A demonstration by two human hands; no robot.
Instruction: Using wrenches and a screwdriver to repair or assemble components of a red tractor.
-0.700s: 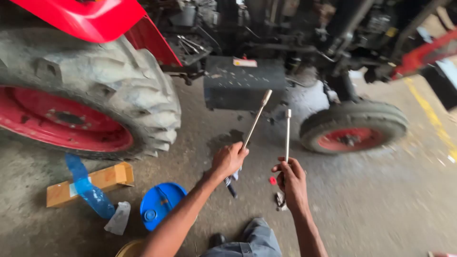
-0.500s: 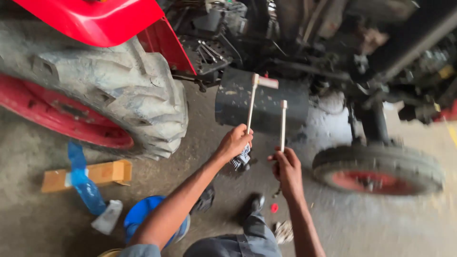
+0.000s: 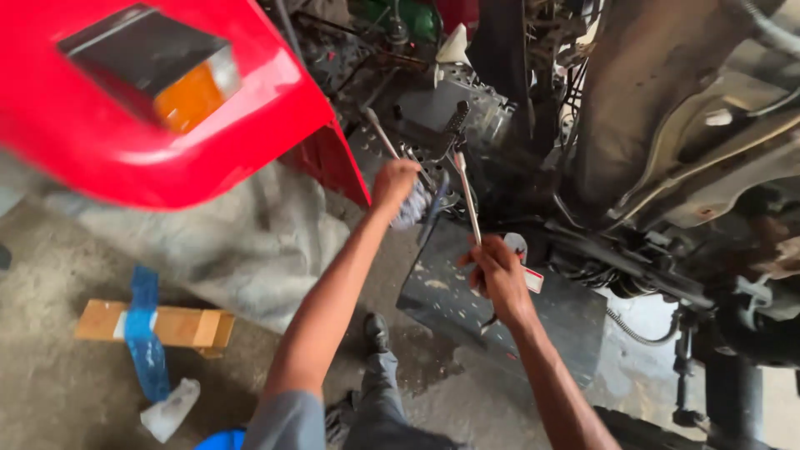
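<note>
My left hand (image 3: 395, 183) is raised beside the red tractor fender (image 3: 167, 125) and grips a long metal rod tool (image 3: 379, 129) together with a crumpled grey rag (image 3: 414, 206). My right hand (image 3: 497, 275) is lower and to the right, closed around a second long metal rod (image 3: 465, 187) that points up toward the tractor's dark machinery (image 3: 467, 117). Both rod tips reach into the area of pedals and linkages under the tractor body.
The big rear tyre (image 3: 250, 242) sits below the fender. A wooden block (image 3: 179, 327) and a blue plastic bottle (image 3: 147, 342) lie on the concrete floor at left. A dark metal plate (image 3: 492, 312) hangs under the chassis; hoses and axle parts fill the right.
I have risen and moved in close to the tractor. Both hands carried their rods upward toward the machinery, and the fender now fills the upper left.
</note>
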